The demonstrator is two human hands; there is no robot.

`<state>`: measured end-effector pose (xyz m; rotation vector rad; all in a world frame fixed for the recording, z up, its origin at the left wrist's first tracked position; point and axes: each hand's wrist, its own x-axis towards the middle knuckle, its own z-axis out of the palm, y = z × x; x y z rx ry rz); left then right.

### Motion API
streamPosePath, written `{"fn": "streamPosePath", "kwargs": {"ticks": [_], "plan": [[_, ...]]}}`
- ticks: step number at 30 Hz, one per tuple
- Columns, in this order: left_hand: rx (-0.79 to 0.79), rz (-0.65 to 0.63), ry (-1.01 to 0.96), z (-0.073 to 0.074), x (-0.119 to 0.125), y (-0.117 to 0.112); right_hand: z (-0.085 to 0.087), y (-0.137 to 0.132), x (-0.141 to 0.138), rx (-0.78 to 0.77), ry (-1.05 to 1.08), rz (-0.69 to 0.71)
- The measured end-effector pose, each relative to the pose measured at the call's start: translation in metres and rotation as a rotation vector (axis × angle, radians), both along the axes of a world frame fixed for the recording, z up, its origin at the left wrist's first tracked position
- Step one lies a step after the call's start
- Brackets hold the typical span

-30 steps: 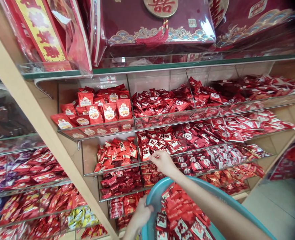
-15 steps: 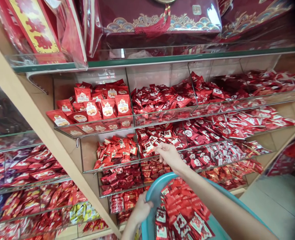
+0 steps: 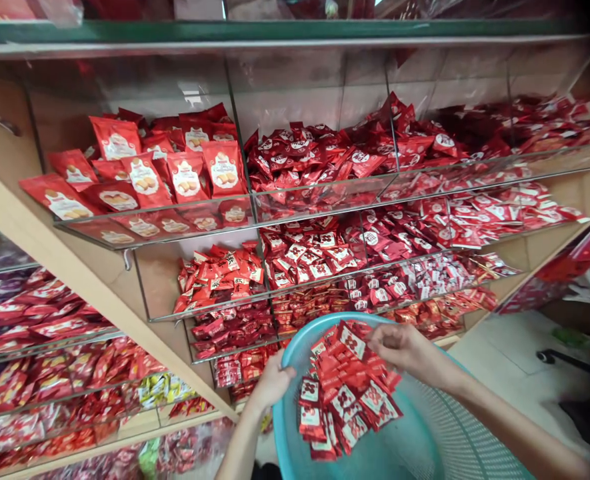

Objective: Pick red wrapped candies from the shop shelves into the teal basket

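Note:
My left hand point(image 3: 273, 381) grips the near-left rim of a teal plastic basin point(image 3: 425, 440), fingers curled over the edge. A pile of red and white candy packets point(image 3: 342, 393) lies inside it. My right hand point(image 3: 403, 348) hovers over the top of that pile with its fingers bent and pinched at a red packet point(image 3: 353, 341). Just beyond the basin is a clear shelf bin of matching red and white packets point(image 3: 309, 257).
Glass shelves with clear dividers hold several bins of red packets. Larger red biscuit packs point(image 3: 139, 177) sit at the upper left. A slanted wooden upright point(image 3: 75, 280) divides this unit from purple and red sweets point(image 3: 39, 313) on the left. Pale floor point(image 3: 515, 353) shows at right.
My right hand has drawn back from the shelf bin and come down onto the packets in the basin. The view has tilted downward, losing the top shelf's red gift boxes.

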<state>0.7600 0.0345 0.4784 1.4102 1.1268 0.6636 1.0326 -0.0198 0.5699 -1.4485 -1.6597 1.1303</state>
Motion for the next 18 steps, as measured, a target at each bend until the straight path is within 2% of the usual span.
{"fn": "streamPosePath", "kwargs": {"ticks": [3, 7, 14, 18], "plan": [[-0.011, 0.001, -0.005, 0.000, 0.000, 0.000, -0.026, -0.008, 0.017, -0.167, 0.019, 0.097], [-0.020, 0.003, -0.001, -0.003, 0.000, 0.000, -0.046, -0.007, 0.030, -0.322, -0.007, 0.154], [-0.038, 0.035, -0.029, -0.006, 0.000, -0.001, -0.066, 0.007, 0.031, -0.417, -0.016, 0.240], [-0.039, 0.045, -0.031, -0.006, 0.001, -0.001, -0.069, 0.008, 0.026, -0.412, -0.053, 0.215]]}}
